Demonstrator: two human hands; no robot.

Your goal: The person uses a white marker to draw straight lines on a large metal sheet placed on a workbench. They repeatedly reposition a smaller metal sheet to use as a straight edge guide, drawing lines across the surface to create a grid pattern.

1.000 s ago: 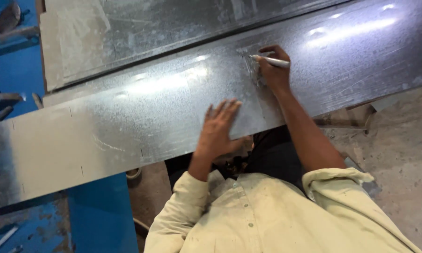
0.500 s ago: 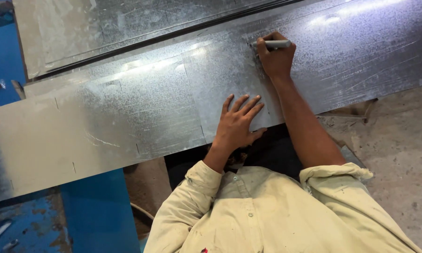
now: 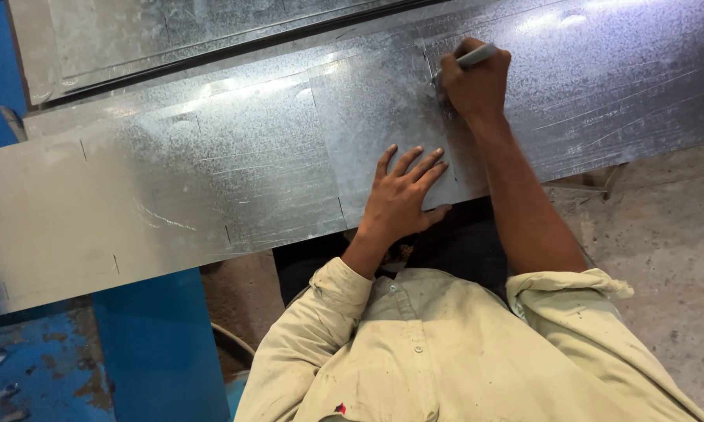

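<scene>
Head view, looking down over our own arms. Our right hand (image 3: 477,82) is closed around a grey marker (image 3: 475,55), tip down on the small sheet-metal piece (image 3: 383,133) at its far right corner; the grip is a fist-like pen hold, knuckles up. Our left hand (image 3: 403,195) lies flat with fingers spread on the near edge of that same piece, holding nothing, only pressing. The piece lies on top of a long galvanised strip (image 3: 172,195) that runs from near left to far right across the blue table (image 3: 157,344). To mark well, we judge that the flat hand should bear down firmly so that the piece cannot creep on the slick strip, and that the marker tip should ride tight against the piece's edge, drawn in one steady pull rather than short dabs. Count: one marker, one small piece, one long strip, one further sheet (image 3: 172,31) lying beyond it at far left, two hands, both ours. Short dark tick marks show on the strip; we count about four.
</scene>
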